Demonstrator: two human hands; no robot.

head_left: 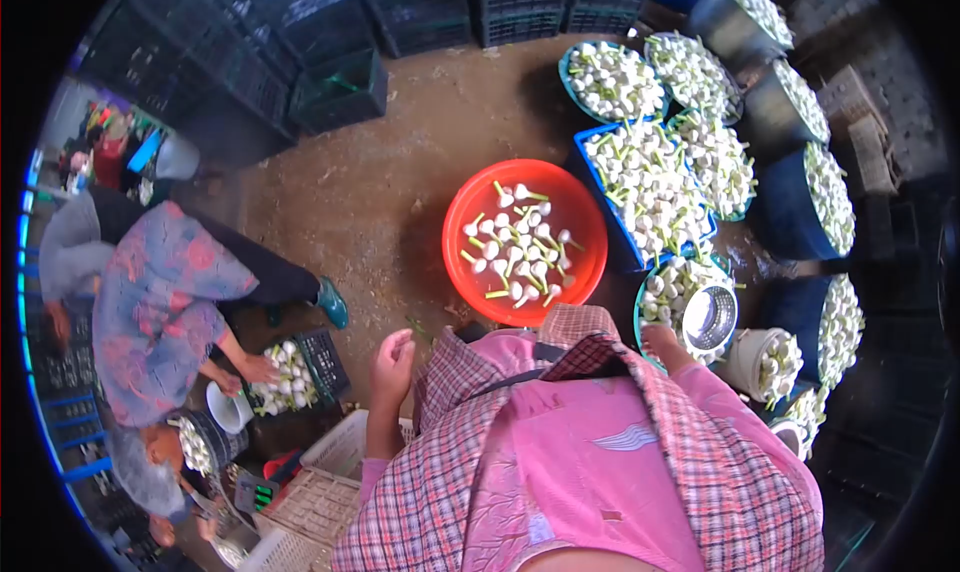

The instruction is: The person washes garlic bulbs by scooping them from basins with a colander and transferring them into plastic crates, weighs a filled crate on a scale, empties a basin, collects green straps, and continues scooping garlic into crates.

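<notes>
My left hand (393, 362) is raised beside my checked apron, its fingers loosely curled together with nothing visible in them. At the near left edge of a teal basin of garlic (670, 287) is my right hand (662, 344); its fingertips are partly hidden, and any grip is unclear. A shiny metal colander (710, 319) leans over that basin, close to the right hand. In front of me stands a red basin (463, 272) with several garlic bulbs (518, 247) with green stems spread inside it.
A blue crate (613, 212) of garlic and more full tubs (815, 207) stand on the right. At left, a co-worker (170, 302) bends over a dark crate of garlic (325, 364). Wicker and white baskets (320, 502) sit near my left side. Dark crates (520, 7) line the back.
</notes>
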